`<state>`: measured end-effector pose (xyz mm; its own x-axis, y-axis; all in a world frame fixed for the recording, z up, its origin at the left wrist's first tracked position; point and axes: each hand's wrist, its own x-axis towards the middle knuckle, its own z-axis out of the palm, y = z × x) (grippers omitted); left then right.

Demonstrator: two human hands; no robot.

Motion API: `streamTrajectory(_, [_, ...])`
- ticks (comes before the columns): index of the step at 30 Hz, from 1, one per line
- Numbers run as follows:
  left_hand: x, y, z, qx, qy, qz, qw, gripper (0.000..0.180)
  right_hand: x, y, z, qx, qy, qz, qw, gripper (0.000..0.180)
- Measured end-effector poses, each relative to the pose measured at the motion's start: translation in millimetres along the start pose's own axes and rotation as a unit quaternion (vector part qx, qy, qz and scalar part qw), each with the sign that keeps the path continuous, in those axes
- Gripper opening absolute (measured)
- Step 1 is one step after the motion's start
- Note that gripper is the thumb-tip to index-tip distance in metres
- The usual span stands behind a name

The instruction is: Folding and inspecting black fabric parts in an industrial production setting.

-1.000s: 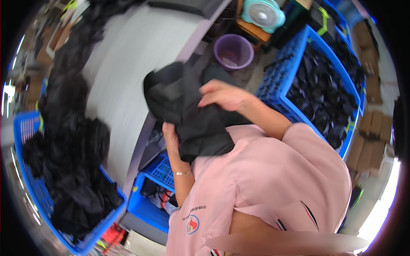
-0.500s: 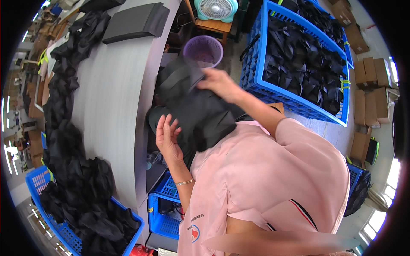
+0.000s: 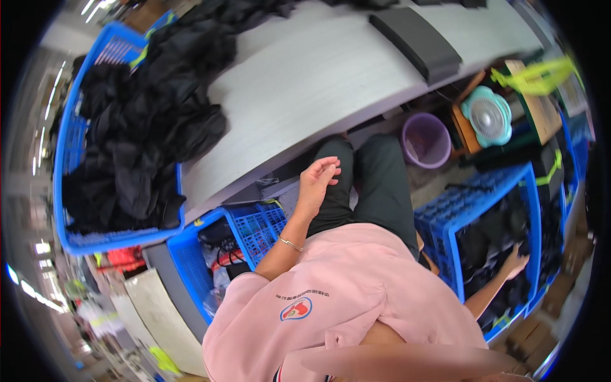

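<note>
My left hand (image 3: 319,180) is raised over my dark trousers (image 3: 385,184), its fingers loosely extended and holding nothing. My right arm reaches out to the right, where my right hand (image 3: 514,262) is over a blue crate (image 3: 453,245) filled with black fabric pieces (image 3: 487,239). The fingers of that hand are small and partly lost against the black cloth, so their grip is unclear. No black cloth lies on my lap.
A grey table (image 3: 299,76) spans the front, bearing a black padded block (image 3: 417,44). Black fabric (image 3: 191,70) is heaped at left, spilling into another blue crate (image 3: 121,242). Beyond my knees are a purple basket (image 3: 439,159) and a teal fan (image 3: 487,118). An open blue crate (image 3: 254,232) stands beneath the table.
The black fabric piece has left my lap. My right hand has moved away from it to the crate on the right. The view has turned, while my left hand remains raised near my knees.
</note>
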<state>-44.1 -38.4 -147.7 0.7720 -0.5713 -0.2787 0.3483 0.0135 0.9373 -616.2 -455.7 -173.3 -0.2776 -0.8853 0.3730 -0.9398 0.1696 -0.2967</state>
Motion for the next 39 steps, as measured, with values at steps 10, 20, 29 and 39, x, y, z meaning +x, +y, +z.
streamTrajectory(10, [96.3,82.5,-155.3,0.487,0.384,0.341,0.706,0.034,-166.9,-263.7,62.2,0.306,-0.163,-0.268,0.899,0.050])
streamTrajectory(20, [62.0,70.1,-215.7,0.614,0.349,0.246,0.664,0.009,-318.3,-414.6,-20.8,0.385,-0.297,-0.446,0.752,0.036])
streamTrajectory(29, [30.7,49.7,-76.1,0.483,0.075,0.345,0.802,0.005,-396.5,-509.7,-49.1,0.384,-0.158,-0.744,0.524,0.041])
streamTrajectory(39, [33.3,92.8,-30.5,0.287,0.127,0.371,0.874,0.063,-369.2,-525.0,-61.0,0.575,-0.689,0.068,0.436,0.030])
